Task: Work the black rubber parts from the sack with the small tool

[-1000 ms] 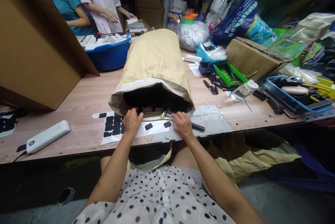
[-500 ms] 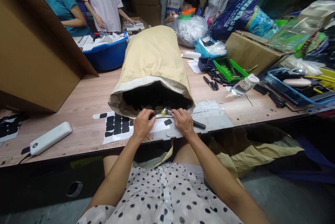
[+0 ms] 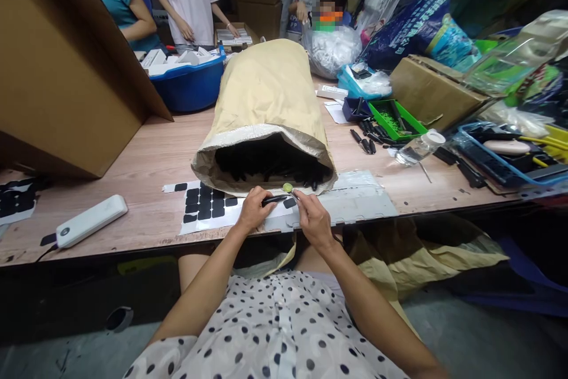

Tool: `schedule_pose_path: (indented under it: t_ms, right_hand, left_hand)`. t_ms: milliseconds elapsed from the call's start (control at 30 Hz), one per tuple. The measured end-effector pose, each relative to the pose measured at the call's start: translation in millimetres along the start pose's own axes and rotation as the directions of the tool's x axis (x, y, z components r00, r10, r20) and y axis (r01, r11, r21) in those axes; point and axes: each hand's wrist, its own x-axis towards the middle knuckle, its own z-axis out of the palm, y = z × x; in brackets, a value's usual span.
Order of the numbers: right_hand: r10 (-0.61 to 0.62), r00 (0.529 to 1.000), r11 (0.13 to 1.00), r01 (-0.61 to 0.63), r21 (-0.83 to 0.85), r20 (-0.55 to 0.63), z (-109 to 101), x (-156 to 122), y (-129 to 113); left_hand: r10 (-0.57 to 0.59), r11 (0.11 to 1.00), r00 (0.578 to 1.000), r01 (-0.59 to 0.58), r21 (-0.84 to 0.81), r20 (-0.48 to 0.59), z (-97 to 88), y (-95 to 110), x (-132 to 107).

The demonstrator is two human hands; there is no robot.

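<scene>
My left hand is closed on a slim, black, pen-shaped piece whose pointed end faces right. Between the thumb and fingers of my right hand is a thin metal tool with a round yellow-green tip; the grip end is mostly covered by the hand. That tip hovers just above the pointed end of the black piece, and I cannot tell if they touch. Just beyond both hands lies a tan sack, its mouth facing me and many black pieces inside. A sheet of black stickers lies left of my left hand.
Left stand a large cardboard box, a blue basin of white boxes and a white power bank. At right are a green tray, a clear bottle and a blue basket. Several people work behind the table.
My right hand has turned and the round tip now points up and away, its yellow-green face showing. The black piece in my left hand is now more visible. The camera view has shifted slightly.
</scene>
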Motion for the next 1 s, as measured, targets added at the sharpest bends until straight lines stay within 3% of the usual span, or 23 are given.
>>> schedule_pose_path:
  t_ms: [200, 400, 667, 833, 1000]
  right_hand:
    - [0.014, 0.999, 0.999, -0.016, 0.051, 0.034, -5, -6, -16]
    - [0.009, 0.996, 0.999, -0.006, -0.041, 0.087, 0, -9, -19]
    - [-0.028, 0.995, 0.999, 0.026, 0.021, 0.092, 3, -7, -31]
    - [-0.008, 0.999, 0.999, 0.009, -0.045, 0.043, 8, 3, -14]
    - [-0.067, 0.998, 0.970, 0.066, -0.233, 0.006, 13, 19, 18]
  left_hand:
    - [-0.047, 0.998, 0.999, 0.047, -0.029, 0.013, 2.2, 2, 3]
    - [-0.065, 0.998, 0.998, 0.065, -0.020, 0.003, 4.5, 1, 5]
    - [-0.092, 0.993, 0.996, 0.092, -0.068, 0.004, -0.1, 4, 6]
    - [-0.117, 0.989, 0.993, 0.116, -0.089, -0.005, 1.0, 6, 6]
    - [-0.077, 0.996, 0.997, 0.077, -0.043, 0.006, 2.5, 5, 4]
